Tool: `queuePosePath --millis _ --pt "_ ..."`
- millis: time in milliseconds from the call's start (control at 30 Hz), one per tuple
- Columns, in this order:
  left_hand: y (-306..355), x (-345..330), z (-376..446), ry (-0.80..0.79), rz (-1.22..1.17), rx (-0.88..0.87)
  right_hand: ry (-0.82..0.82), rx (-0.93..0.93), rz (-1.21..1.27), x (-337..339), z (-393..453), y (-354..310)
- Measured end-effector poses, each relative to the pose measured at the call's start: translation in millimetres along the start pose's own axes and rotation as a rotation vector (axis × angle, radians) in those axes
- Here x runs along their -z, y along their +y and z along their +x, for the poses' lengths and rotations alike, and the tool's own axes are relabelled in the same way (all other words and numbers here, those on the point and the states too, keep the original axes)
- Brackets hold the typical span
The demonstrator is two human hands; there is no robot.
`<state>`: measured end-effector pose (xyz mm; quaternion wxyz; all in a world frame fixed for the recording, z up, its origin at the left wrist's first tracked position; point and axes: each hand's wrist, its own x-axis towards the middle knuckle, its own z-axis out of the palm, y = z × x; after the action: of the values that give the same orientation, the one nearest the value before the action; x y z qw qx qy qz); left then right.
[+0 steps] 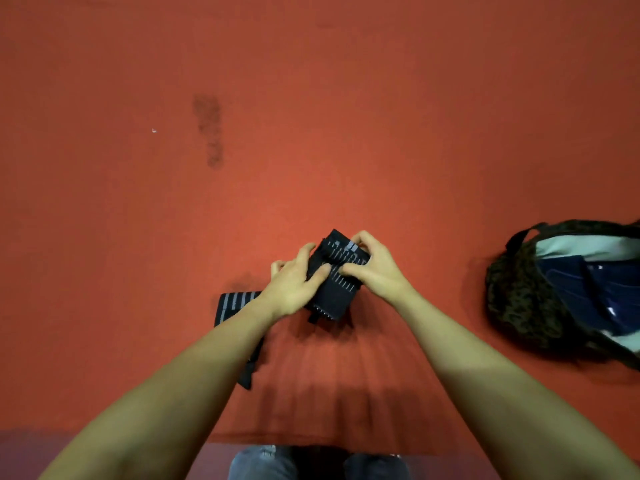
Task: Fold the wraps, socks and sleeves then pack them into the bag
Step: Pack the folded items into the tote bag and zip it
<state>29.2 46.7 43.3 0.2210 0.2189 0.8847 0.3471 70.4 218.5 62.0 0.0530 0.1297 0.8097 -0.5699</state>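
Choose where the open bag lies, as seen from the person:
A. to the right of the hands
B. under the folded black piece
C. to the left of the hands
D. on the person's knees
A: the bag lies on the red surface, right of both hands.

Black wrap [334, 285] with grey dashes — red table [311, 133].
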Motion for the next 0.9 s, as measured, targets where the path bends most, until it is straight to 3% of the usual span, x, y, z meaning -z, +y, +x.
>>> queuePosePath --millis 233,567,900 --pt "100 -10 26 0.117 0.028 -0.11 0.138 0.093 0.094 91 -16 -18" --pt "257 -116 54 0.308 0.016 -0.144 0.256 0.184 -0.051 257 -47 31" --pt "322 -186 93 0.173 -0.074 -0.187 0.408 0.2 -0.319 352 -63 75"
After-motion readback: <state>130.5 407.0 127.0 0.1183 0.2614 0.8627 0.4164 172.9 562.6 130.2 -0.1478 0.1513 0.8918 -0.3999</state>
